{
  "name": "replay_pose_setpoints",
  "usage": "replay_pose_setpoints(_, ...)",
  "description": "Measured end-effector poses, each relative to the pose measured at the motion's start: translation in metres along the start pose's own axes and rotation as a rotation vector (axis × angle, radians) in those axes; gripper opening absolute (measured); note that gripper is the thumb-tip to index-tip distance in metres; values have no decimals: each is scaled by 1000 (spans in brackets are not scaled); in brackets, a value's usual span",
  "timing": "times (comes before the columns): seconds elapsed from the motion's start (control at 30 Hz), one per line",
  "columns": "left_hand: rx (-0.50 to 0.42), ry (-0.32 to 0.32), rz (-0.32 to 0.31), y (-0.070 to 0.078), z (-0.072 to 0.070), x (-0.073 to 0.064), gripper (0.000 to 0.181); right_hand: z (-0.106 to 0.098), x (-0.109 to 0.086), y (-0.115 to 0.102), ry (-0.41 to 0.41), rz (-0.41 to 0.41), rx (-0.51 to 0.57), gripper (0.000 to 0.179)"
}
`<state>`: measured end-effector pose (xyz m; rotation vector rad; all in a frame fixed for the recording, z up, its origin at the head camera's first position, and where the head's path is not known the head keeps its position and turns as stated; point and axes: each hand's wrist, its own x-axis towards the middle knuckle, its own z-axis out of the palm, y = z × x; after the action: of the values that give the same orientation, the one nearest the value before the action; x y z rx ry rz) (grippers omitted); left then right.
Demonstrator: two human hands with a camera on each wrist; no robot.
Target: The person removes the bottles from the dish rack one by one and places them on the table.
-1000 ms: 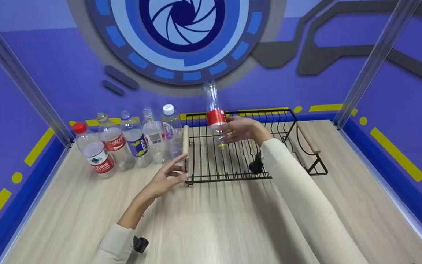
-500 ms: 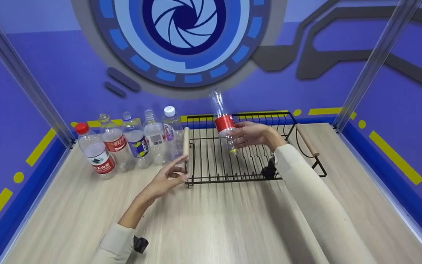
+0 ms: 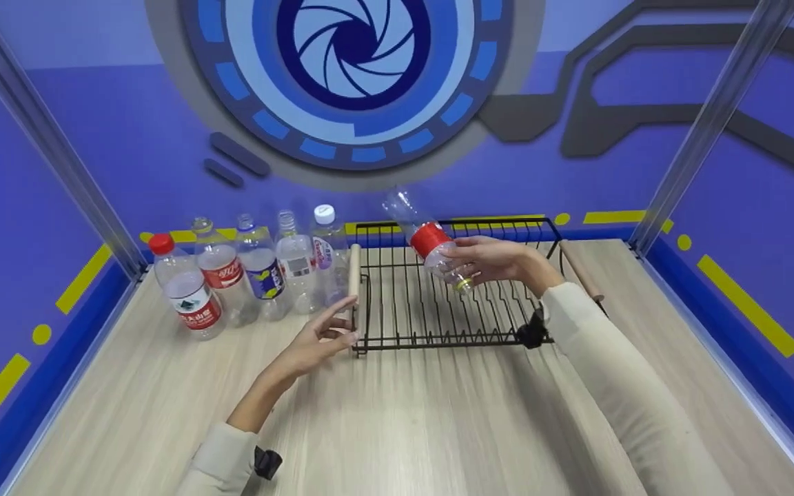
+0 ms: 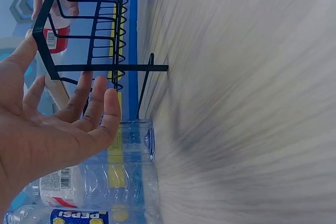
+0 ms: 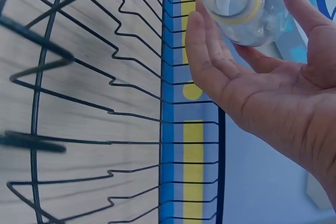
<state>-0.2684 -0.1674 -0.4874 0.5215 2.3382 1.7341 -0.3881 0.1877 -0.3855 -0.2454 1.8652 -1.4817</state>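
Note:
My right hand (image 3: 490,260) holds a clear plastic bottle with a red label (image 3: 431,240) above the black wire rack (image 3: 431,346). The bottle is tilted, its uncapped neck pointing down to the right and its base up to the left. A yellow ring circles the neck of the bottle (image 5: 262,30) in the right wrist view, where my right hand (image 5: 262,87) curls round it. At the rack's left end, my left hand (image 3: 314,348) touches the front corner near the wooden handle (image 3: 355,272). In the left wrist view, the left hand's (image 4: 58,124) fingers are spread and mostly straight.
Left of the rack, several empty bottles stand in a row: a red-capped one (image 3: 187,296), a Coca-Cola one (image 3: 223,274), a Pepsi one (image 3: 264,275), a barcode-labelled one (image 3: 297,265) and a white-capped one (image 3: 328,255). Another wooden handle (image 3: 579,269) is at the rack's right end.
My right hand has moved right and slightly down with the bottle, which has tipped from nearly vertical to a stronger slant. The left hand stays at the rack's corner.

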Motion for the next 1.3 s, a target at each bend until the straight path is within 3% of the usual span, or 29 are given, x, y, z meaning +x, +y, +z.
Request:
replay_pose_setpoints(0.37,-17,-10,45,-1,0,3,71,-3,-14,-1,-33,-56,-28,62)
replay_pose_setpoints(0.67,-8,4,-30,-1,4,3,71,-7,-24,12,-58,-56,-48,75)
replay_pose_setpoints(1.0,-12,-23,38,-2,3,2,71,-8,-37,26,-49,-73,-47,81)
replay_pose_setpoints(1.3,-12,-6,41,-4,2,1,71,-5,-45,27,-55,-77,-107,80)
